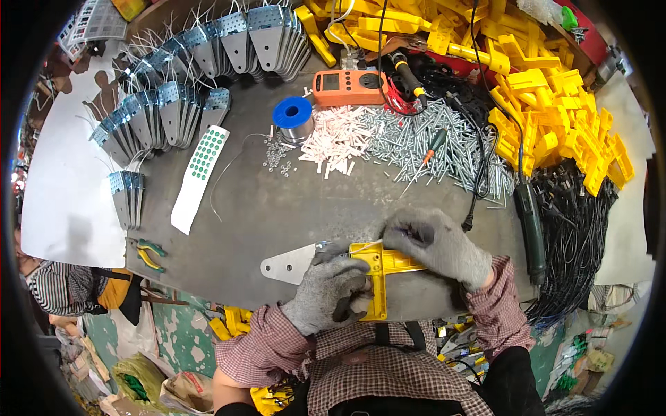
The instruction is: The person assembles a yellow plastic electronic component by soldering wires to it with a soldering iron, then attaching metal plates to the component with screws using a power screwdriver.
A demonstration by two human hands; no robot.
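In front of my body lies a yellow plastic handle (378,284), T-shaped with a hollow ribbed inside. My left hand (329,291) in a grey work glove is closed round its left side. A flat grey metal plate (286,265) with two holes and a rounded tip sticks out left beyond that hand. My right hand (437,243), also gloved, is curled over the handle's right arm with fingertips pinched together. A thin white wire (369,245) runs across the handle's top to those fingertips. Both hands hide the joint between plate and handle.
Stacked metal plates (201,52) with white wires line the back left. Behind my hands are a solder spool (293,119), an orange multimeter (349,87), pink tubes (338,139), screws (433,142) and a screwdriver (435,145). Yellow handles (548,104) and black cables (576,236) fill the right; pliers (149,255) lie left.
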